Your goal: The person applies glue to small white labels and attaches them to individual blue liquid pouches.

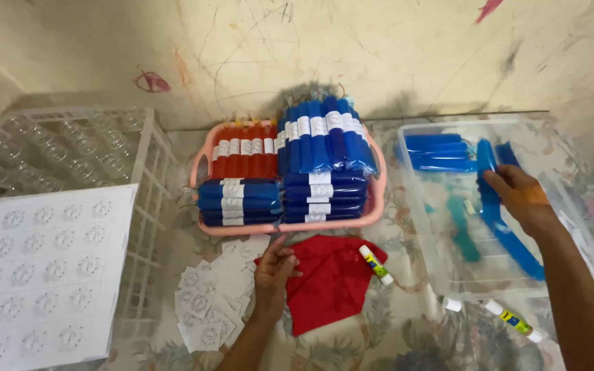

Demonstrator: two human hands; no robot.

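A long blue plastic-wrapped packet (491,180) is gripped by the right hand (520,194) inside the clear plastic tub (589,264). With so many slick packets crowded beneath that hand, the grip could probably slip, or neighbouring packets be dragged along. The packet looks slim, glossy and tilted. The left hand (273,271), fingers spread, is pressed flat on the red cloth (331,282); an uncapped glue stick (376,264) just right of it could be knocked.

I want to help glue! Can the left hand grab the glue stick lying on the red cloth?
Probably yes. The left hand rests on the red cloth, and the glue stick lies uncovered just across it.
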